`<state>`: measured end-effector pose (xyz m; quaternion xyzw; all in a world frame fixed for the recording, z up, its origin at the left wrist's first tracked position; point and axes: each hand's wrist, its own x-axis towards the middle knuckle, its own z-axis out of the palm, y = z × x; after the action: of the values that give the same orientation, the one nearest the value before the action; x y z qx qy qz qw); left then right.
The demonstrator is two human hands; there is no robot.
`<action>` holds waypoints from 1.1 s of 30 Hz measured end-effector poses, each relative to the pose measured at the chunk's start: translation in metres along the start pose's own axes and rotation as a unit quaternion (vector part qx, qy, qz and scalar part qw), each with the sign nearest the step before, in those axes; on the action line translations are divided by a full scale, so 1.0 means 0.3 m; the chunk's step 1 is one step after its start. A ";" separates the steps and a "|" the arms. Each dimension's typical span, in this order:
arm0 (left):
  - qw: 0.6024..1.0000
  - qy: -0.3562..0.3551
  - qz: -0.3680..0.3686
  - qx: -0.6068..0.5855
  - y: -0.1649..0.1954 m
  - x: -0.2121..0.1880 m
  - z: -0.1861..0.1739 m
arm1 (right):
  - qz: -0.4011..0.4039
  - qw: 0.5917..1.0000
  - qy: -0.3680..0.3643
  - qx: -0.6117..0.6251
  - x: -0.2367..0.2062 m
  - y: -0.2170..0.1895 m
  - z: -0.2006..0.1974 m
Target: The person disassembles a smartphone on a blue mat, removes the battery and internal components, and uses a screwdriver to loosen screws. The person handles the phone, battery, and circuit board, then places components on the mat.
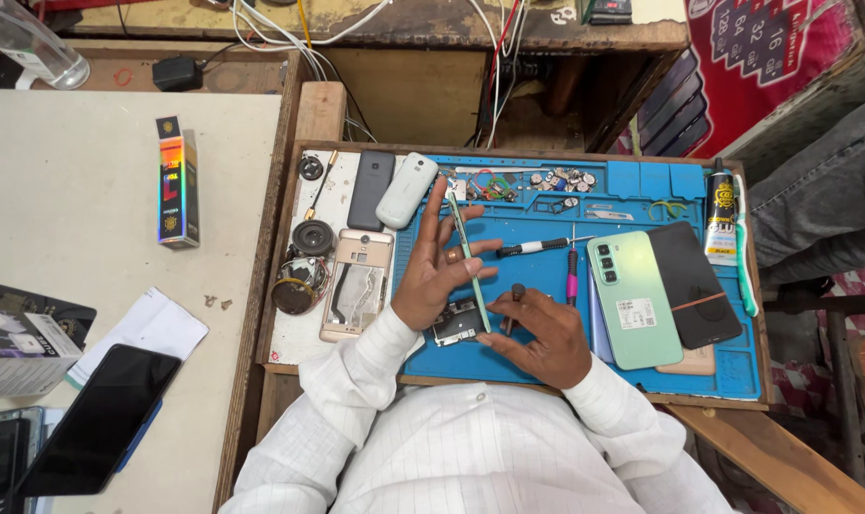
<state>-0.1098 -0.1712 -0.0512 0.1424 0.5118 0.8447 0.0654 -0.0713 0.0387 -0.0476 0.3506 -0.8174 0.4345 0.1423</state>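
Your left hand (435,271) stands over the blue rubbery work mat (546,286), fingers spread and half curled, pinching a thin pale-green phone frame (468,262) on edge between thumb and fingertips, so it reads as a narrow upright strip; your right hand (537,333) is closed round a small dark-handled screwdriver (514,303), its tip pointing down toward the bare circuit-board phone body (456,322) that lies flat on the mat just beneath both hands. Just right of your hands lies a glossy mint-green smartphone (634,298), back up, with a flat black phone (694,283) beside it; a black-handled screwdriver (532,247) and a pink-handled one (572,276) lie on the mat between. At the mat's left edge sits a gold metal phone shell (356,284), hollow in the middle, near round dark speaker parts (311,238); above it a grey slab phone (369,188) and a rounded white keypad phone (406,188) lean side by side. A glue tube (721,217) and a green toothbrush (745,271) lie at the far right; a shiny holographic box (177,181) stands on the pale table to your left.
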 end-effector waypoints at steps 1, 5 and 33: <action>1.000 -0.011 -0.001 -0.005 0.003 -0.001 0.000 | -0.008 1.000 0.004 -0.002 -0.001 0.000 -0.001; 0.989 -0.046 -0.032 -0.136 0.000 0.004 0.004 | -0.056 0.996 0.032 -0.060 -0.010 0.010 0.000; 0.993 0.011 -0.041 -0.110 -0.087 0.018 -0.003 | -0.021 0.999 0.023 -0.009 -0.072 0.057 0.003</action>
<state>-0.1161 -0.1583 -0.0736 0.1040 0.4217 0.8940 0.1097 -0.0676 0.0541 -0.0701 0.3565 -0.8102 0.4318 0.1733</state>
